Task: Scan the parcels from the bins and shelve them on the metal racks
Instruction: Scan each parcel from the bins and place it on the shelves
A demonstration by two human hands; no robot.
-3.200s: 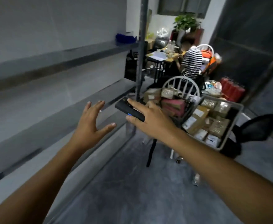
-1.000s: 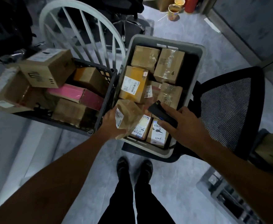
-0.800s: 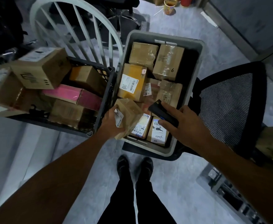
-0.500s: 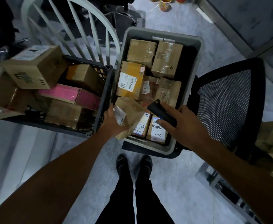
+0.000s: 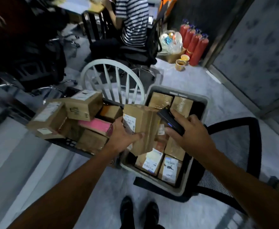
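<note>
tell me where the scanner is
Head view, right of centre: the right hand holds the scanner above the grey bin, beside the parcel the left hand grips.

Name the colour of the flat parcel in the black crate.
The parcel is pink; head view.

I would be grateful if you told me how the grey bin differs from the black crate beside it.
The grey bin has solid walls; the black crate has openwork ones. The grey bin rests on a black mesh chair; the black crate stands by a white spindle-back chair. The grey bin's parcels lie below its rim; the black crate's pile above its rim. Both hold cardboard parcels.
</note>
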